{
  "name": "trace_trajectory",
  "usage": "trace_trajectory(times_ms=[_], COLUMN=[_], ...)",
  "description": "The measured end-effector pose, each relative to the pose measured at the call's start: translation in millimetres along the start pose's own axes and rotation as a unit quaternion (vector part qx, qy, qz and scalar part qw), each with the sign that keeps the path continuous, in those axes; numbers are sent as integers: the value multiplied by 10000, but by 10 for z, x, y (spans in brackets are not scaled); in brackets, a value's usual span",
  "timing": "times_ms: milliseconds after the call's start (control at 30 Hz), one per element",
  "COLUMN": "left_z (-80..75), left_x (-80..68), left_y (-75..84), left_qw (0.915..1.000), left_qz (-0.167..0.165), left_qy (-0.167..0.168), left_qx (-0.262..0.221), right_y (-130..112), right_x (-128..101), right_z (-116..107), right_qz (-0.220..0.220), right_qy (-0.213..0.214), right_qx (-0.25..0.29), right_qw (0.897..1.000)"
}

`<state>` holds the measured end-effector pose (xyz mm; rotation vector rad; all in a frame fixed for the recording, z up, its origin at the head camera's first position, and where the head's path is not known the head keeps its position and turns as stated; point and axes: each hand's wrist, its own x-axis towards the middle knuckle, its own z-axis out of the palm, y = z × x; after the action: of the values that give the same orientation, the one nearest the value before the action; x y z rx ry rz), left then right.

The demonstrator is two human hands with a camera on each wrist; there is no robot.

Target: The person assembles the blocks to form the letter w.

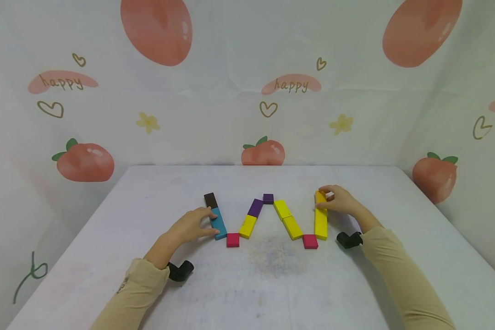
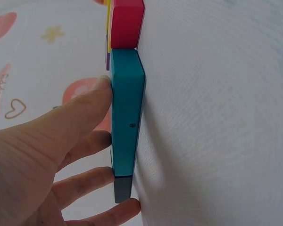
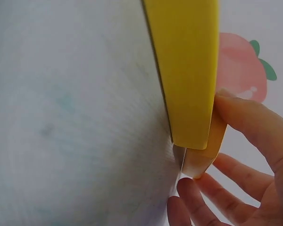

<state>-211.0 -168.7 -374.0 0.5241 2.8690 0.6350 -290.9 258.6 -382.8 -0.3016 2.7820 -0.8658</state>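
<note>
Left hand [image 1: 188, 228] has straight fingers pressed against the teal block [image 1: 218, 223]; right hand [image 1: 341, 200] pinches the far yellow block [image 1: 320, 197]. I'd nudge gently, keeping ends touching.

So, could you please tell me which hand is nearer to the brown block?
Left. The left hand rests against the teal block, which adjoins the brown block. The right hand is far across the row, holding the small yellow block.

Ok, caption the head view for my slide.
Left hand touches the teal block, right hand pinches a yellow block.
</note>
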Motion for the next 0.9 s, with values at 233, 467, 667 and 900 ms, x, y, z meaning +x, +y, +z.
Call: trace_trajectory(times_ms=[233, 467, 667, 900], left_z=[-2, -2, -1, -11], left_x=[2, 4, 5, -5], left_y=[-3, -4, -3, 8], left_qw=[10000, 10000, 10000, 10000], left_qz=[-32, -9, -14, -28], left_qy=[-19, -13, -34, -47], left_qx=[-19, -42, -16, -55], right_y=[0, 1, 16, 24], right_x=[8, 6, -2, 3], right_z=[-2, 5, 6, 10], right_qz=[32, 14, -95, -183], right_qy=[-58, -97, -77, 8], right_qx=[3, 60, 69, 4], right_qw=[10000, 9999, 9999, 9998])
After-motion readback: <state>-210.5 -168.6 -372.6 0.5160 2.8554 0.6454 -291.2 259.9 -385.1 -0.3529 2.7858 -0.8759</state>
